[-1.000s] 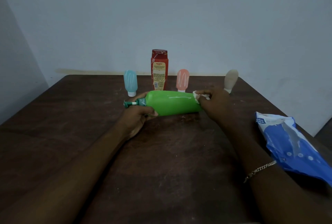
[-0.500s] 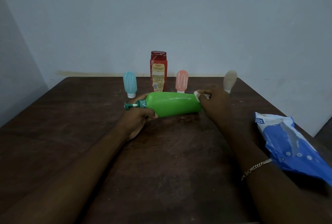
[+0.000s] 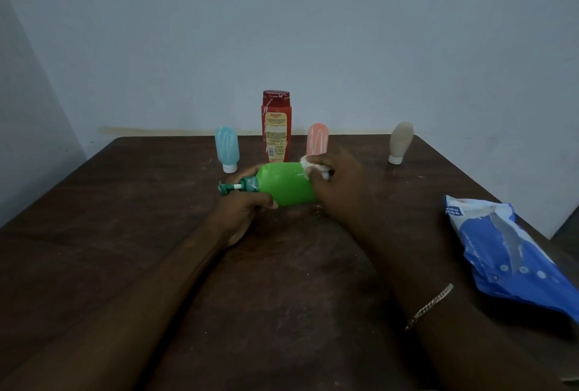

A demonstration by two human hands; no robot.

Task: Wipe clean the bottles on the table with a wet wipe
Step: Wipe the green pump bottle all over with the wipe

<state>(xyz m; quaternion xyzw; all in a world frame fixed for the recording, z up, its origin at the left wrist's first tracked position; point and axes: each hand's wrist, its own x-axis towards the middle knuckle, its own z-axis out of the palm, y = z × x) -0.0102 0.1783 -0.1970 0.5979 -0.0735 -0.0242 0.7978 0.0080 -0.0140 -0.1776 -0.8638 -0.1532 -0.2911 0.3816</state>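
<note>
My right hand [image 3: 338, 184] has slid the wet wipe [image 3: 308, 166] in from the base of the green bottle [image 3: 283, 188] toward its middle, and the beige tube [image 3: 400, 141] behind it now shows in full. The bottle lies on its side on the desk [image 3: 125, 234], pump [image 3: 230, 187] pointing left, so I can rub along its length. My left hand [image 3: 241, 215] has its grip curled round the shoulder by the pump to stop the bottle rolling. My right grip is bunched on the wipe, pressing it to the upper far side. The blue tube [image 3: 227, 148], red bottle [image 3: 275, 126] and pink tube [image 3: 317, 140] stand upright behind, apart from my hands. The wipe packet [image 3: 507, 252] lies to my right, handy for a fresh sheet.
</note>
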